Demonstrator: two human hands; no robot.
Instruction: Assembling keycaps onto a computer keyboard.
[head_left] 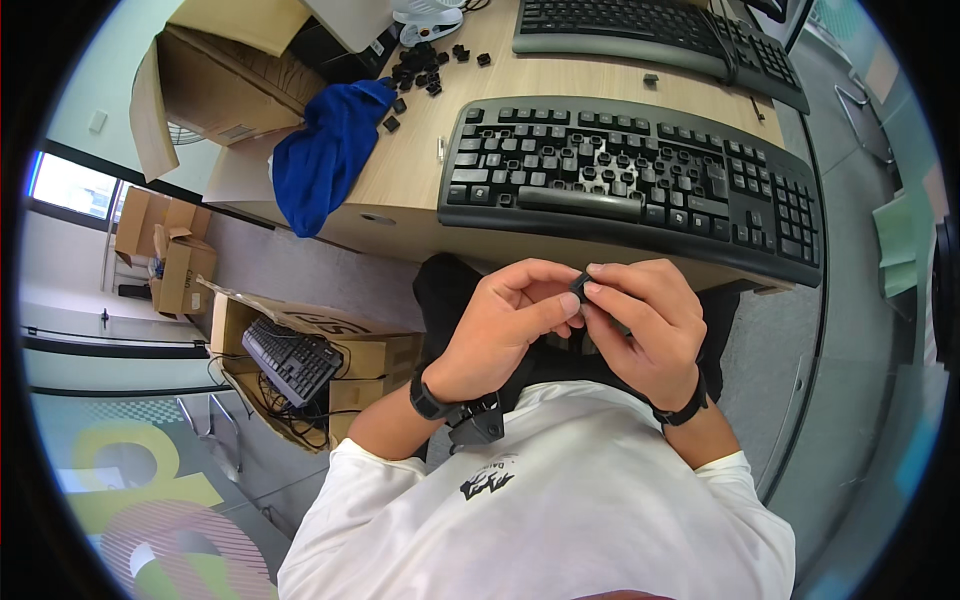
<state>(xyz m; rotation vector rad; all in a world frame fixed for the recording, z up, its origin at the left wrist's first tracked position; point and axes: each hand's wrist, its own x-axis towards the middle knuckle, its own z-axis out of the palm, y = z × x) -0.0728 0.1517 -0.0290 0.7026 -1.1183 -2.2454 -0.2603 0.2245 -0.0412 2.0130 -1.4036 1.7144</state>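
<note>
Both hands meet in front of my chest, just short of the desk's front edge. Pinched between their fingertips is a small black keycap (pixel 579 287). My left hand (pixel 503 322) closes on it with thumb and forefinger, while my right hand (pixel 652 312) grips its other side. Beyond them a black keyboard (pixel 730 231) lies tilted along the desk edge. Bare switch spots and a pale patch show among its keys, where several caps are off. A heap of loose black keycaps (pixel 416 66) lies at the far left, and a single keycap (pixel 650 79) sits behind the keyboard.
A second black keyboard (pixel 610 42) with its cable lies at the back. A blue cloth (pixel 328 155) hangs over the desk's left edge beside an open cardboard box (pixel 220 85). On the floor to the left, another carton (pixel 385 362) holds a keyboard (pixel 291 360) and cables.
</note>
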